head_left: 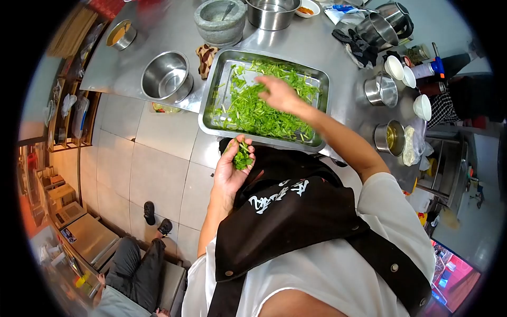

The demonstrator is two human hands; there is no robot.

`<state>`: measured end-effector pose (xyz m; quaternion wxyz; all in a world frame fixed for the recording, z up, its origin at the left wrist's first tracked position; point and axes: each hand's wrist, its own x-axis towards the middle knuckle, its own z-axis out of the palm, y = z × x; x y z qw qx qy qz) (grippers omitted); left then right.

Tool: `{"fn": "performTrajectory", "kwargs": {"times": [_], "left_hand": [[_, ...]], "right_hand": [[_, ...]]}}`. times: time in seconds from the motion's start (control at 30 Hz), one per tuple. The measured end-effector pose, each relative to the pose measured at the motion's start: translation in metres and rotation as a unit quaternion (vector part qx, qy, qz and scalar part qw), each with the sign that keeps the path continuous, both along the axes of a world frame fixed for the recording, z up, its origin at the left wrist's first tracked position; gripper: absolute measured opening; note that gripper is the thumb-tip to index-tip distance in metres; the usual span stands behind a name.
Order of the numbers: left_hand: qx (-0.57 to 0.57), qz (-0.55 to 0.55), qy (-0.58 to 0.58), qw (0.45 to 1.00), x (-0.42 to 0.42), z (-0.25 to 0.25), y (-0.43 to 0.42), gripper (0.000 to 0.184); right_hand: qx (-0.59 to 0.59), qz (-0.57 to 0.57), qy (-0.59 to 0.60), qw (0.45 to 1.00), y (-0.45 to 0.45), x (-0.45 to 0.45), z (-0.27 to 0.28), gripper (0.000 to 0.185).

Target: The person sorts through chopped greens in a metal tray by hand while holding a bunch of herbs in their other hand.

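Note:
A rectangular steel tray (207, 113) on the metal table holds a loose layer of chopped leafy greens (269, 113) with pale stems, resembling cilantro. My left hand (231, 171), palm up in front of the tray's near edge, has its fingers curled round a small bunch of the same greens (243, 157). Over the middle of the tray is my right hand (280, 94), reaching in from the right just above the greens. Its fingers are blurred, so whether anything is between them does not show.
Left of the tray stand a steel pot (167, 77) and a patterned cloth (206, 59). Behind it are a stone mortar (220, 24) and another pot (272, 13). Bowls and a small pot (390, 137) line the right side. A seated person (134, 274) is at lower left.

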<state>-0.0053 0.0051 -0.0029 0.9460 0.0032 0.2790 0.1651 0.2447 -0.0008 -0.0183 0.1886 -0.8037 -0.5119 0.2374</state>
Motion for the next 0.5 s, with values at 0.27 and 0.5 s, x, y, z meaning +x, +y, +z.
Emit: {"fn": "performTrajectory", "kwargs": {"times": [0.27, 0.5], "left_hand": [[0.020, 0.004, 0.017, 1.000, -0.010, 0.006, 0.002, 0.021], [0.010, 0.011, 0.014, 1.000, -0.023, 0.000, 0.001, 0.021]], "right_hand": [[0.115, 0.175, 0.143, 0.967, -0.027, -0.040, 0.041, 0.033], [0.109, -0.117, 0.154, 0.975, -0.027, 0.066, 0.009, 0.029]]}}
